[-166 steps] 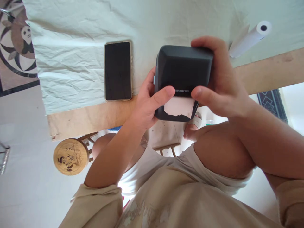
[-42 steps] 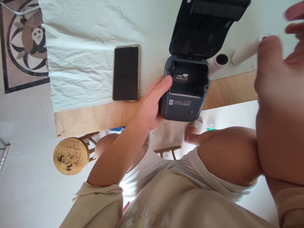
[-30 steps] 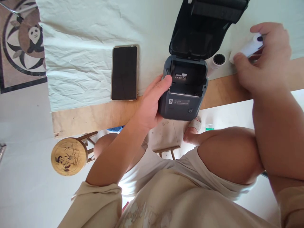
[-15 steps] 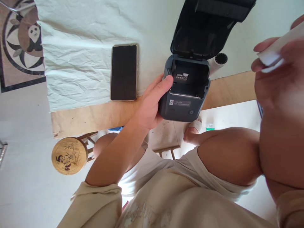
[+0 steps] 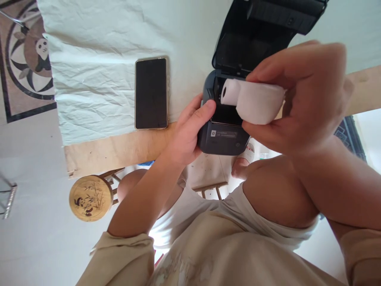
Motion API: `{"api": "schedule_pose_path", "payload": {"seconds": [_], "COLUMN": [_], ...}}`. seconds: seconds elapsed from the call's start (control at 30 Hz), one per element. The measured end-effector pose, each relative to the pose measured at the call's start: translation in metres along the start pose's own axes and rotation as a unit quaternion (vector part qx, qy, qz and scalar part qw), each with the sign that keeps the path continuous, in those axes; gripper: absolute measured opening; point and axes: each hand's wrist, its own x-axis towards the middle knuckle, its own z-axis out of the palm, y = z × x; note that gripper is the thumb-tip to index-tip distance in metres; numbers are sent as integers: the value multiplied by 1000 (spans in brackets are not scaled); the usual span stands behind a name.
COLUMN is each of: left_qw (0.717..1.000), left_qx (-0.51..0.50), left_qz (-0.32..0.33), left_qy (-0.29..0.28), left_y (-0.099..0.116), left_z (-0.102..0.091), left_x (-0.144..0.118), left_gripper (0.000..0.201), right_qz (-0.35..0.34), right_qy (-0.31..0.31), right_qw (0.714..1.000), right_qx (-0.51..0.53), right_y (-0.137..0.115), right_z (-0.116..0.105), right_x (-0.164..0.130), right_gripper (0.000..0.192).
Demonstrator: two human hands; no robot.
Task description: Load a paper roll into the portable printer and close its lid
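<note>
While the right hand pinches the white paper roll just above the open bay of the dark grey plastic printer, the left hand grips the printer's side at the near edge of the cloth-covered wooden surface. Risk: the printer overhangs that edge (lid raised), so a downward push could tip it off. The roll's loose outer wrap could also unwind or seat crooked.

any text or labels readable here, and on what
Nothing reads clearly.
Dark grey label printer, steadied by the left hand: a white icon and small pale print on its front strip, too small to read.
White paper roll in the right hand: blank.
Black smartphone: dark screen.
</note>
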Motion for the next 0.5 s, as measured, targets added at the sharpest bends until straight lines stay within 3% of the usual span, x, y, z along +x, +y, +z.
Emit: {"api": "schedule_pose_path", "payload": {"seconds": [0.13, 0.33, 0.5], "left_qw": [1000, 1000, 1000], "left_qx": [-9, -10, -2], "left_qz": [0, -1, -1], "left_qy": [8, -2, -7], "left_y": [-2, -1, -3], "left_z": [-1, -3, -5], "left_x": [1, 1, 2], "left_gripper": [29, 30, 31], "right_qz": [-138, -183, -194], "right_qy": [87, 103, 80], "right_qw": [986, 976, 975], "right_qx": [-34, -54, -80], "right_y": [8, 8, 10], "right_z": [8, 12, 11], "right_x": [-1, -1, -1], "right_gripper": [22, 25, 23]}}
